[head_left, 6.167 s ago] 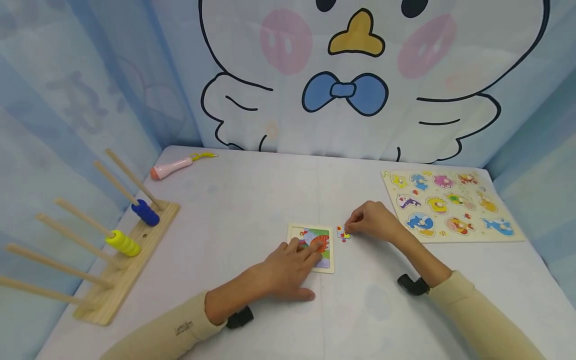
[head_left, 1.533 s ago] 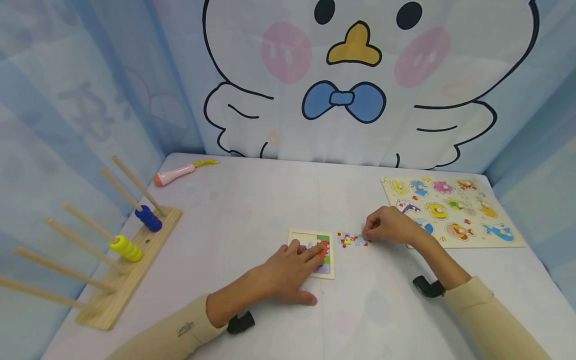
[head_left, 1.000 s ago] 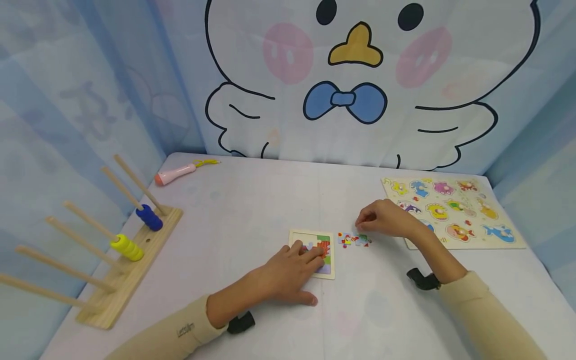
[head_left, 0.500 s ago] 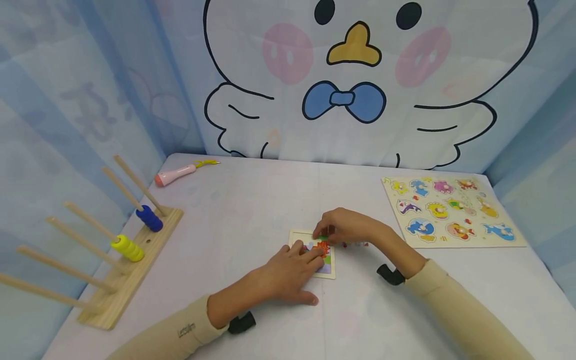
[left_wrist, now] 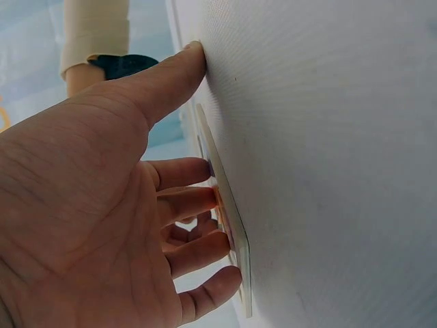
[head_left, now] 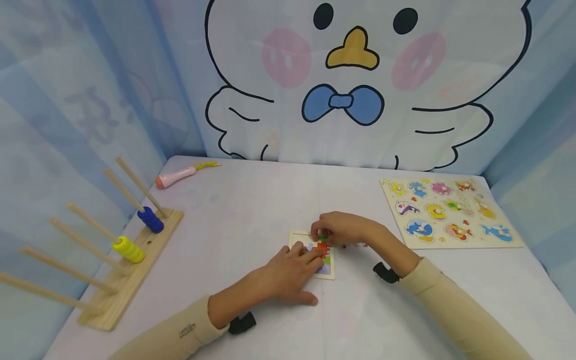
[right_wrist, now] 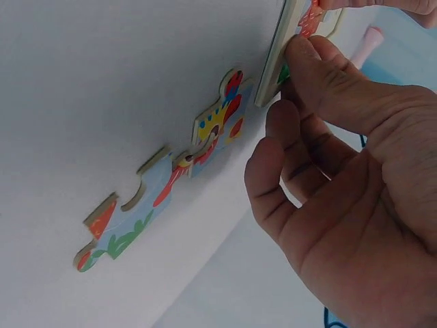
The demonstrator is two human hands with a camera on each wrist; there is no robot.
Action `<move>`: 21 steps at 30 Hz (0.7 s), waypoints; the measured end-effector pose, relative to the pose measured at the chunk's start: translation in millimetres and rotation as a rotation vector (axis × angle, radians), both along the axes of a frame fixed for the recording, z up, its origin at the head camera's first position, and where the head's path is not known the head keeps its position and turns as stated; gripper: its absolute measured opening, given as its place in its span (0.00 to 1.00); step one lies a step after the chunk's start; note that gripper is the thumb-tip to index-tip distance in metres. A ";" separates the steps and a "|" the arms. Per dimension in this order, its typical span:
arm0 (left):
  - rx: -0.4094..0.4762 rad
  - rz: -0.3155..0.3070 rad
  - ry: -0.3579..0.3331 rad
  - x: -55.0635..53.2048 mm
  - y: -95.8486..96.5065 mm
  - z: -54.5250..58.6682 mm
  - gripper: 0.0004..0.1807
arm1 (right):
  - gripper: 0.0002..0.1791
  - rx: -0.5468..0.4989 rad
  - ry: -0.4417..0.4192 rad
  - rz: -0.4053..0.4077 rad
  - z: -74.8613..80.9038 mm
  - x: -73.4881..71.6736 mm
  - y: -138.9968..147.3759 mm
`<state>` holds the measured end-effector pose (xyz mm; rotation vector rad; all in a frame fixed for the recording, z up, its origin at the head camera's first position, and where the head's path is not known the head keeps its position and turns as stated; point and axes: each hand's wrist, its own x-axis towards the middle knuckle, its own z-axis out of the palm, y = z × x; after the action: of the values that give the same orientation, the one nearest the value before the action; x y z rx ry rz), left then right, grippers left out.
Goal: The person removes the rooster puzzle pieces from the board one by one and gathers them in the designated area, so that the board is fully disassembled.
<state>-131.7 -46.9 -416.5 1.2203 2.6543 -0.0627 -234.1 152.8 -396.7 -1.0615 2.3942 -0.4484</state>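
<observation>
My left hand (head_left: pixel 288 275) lies across a small wooden jigsaw puzzle (head_left: pixel 332 271), its spread fingers pressing on the picture, thumb out on the table. From the left wrist view, the fingertips touch the thin board (left_wrist: pixel 235 225) from above. At the board's upper right corner, my right hand (head_left: pixel 344 227) pinches a green puzzle piece (right_wrist: pixel 285 72) with thumb and curled forefinger; the fingers hide most of it. Two loose puzzle pieces lie beside the board, a yellow-and-red one (right_wrist: pixel 217 126) and a pale blue one (right_wrist: pixel 126 222). The head view shows them mostly behind my right hand.
A wooden peg stand (head_left: pixel 135 280) with blue rings (head_left: pixel 150 220) and yellow rings (head_left: pixel 128 249) stands at the left. A pink-handled tool (head_left: pixel 177 176) lies at the back left. A sea-animal knob puzzle (head_left: pixel 450 239) covers the back right. Curtains surround the table.
My right hand put down a second loose piece beside the first, let go, then moved left to the puzzle's upper right corner. My left hand has stayed on the board.
</observation>
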 end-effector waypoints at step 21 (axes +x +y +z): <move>-0.007 0.002 0.019 0.2 0.5 0.9 0.43 | 0.13 0.015 0.044 -0.106 2.1 11.4 -3.5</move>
<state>-131.5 -46.4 -415.7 1.2203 2.6692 -0.0828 -222.6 149.3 -394.7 -0.9507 2.4969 -0.4476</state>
